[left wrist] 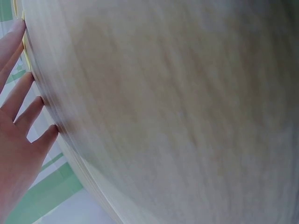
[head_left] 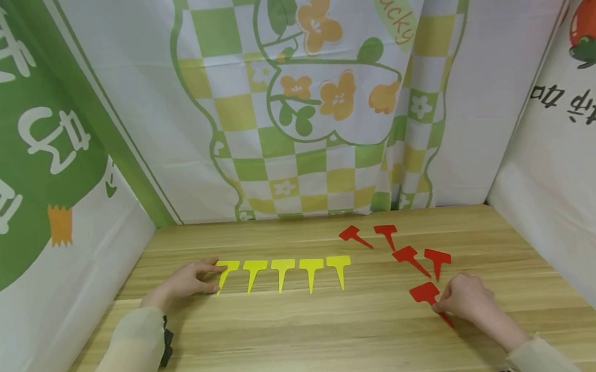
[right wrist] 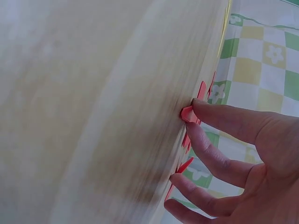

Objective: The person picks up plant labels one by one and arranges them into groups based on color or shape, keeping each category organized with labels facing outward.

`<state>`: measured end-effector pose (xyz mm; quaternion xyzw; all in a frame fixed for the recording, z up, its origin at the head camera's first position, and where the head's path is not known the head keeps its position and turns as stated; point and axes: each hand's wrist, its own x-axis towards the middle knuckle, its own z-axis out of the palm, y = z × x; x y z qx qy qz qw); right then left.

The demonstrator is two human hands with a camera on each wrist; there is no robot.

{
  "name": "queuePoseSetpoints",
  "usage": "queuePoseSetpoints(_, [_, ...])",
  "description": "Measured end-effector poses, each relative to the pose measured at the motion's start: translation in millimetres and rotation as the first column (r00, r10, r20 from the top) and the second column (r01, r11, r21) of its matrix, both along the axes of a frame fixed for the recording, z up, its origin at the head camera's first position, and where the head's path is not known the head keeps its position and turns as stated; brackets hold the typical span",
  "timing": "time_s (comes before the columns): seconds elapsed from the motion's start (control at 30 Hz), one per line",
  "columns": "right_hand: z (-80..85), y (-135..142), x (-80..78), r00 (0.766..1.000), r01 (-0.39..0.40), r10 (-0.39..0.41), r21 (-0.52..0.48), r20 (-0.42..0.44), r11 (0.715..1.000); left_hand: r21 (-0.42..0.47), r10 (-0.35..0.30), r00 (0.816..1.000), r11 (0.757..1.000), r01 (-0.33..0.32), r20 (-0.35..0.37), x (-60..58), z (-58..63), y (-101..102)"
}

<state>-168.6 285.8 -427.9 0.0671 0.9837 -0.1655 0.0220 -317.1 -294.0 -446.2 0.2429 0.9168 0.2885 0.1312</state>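
My left hand (head_left: pixel 192 279) lies at the left end of a row of yellow T-shaped plant labels, its fingertips on the leftmost yellow label (head_left: pixel 229 265). In the left wrist view the fingers (left wrist: pixel 22 93) are spread, with their tips at the tabletop. On the right side, my right hand (head_left: pixel 466 296) pinches the nearest red T-shaped plant label (head_left: pixel 424 293) by its stem. The right wrist view shows this red label (right wrist: pixel 188 114) between thumb and index finger, with the other fingers spread below. Another red label (head_left: pixel 437 257) lies just beyond that hand.
More yellow labels (head_left: pixel 311 265) continue the row rightward, stems toward me. Several red labels (head_left: pixel 407 254) are scattered at the back right at differing angles. They all lie on a wood-grain table (head_left: pixel 290 350). A checked cloth (head_left: pixel 323 166) hangs behind, with printed cloth walls either side.
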Motion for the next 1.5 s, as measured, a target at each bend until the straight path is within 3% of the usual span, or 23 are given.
queuePoseSetpoints(0.93, [-2.6, -1.9, 0.0, 1.0, 0.01, -0.01, -0.042, 0.0, 0.999, -0.003, 0.016, 1.0, 1.0, -0.016, 0.015, -0.2, -1.7, 0.0])
queuePoseSetpoints(1.17, [-5.0, -2.8, 0.7, 1.0, -0.025, 0.024, -0.125, -0.006, 0.992, 0.004, 0.011, 1.0, 1.0, -0.011, 0.012, 0.6, -0.3, 0.0])
queuePoseSetpoints(1.5, [-2.4, -1.0, -0.4, 0.997, -0.071, 0.071, -0.142, -0.004, 0.987, 0.003, 0.009, 1.0, 1.0, -0.009, 0.011, -0.1, -1.1, -0.5])
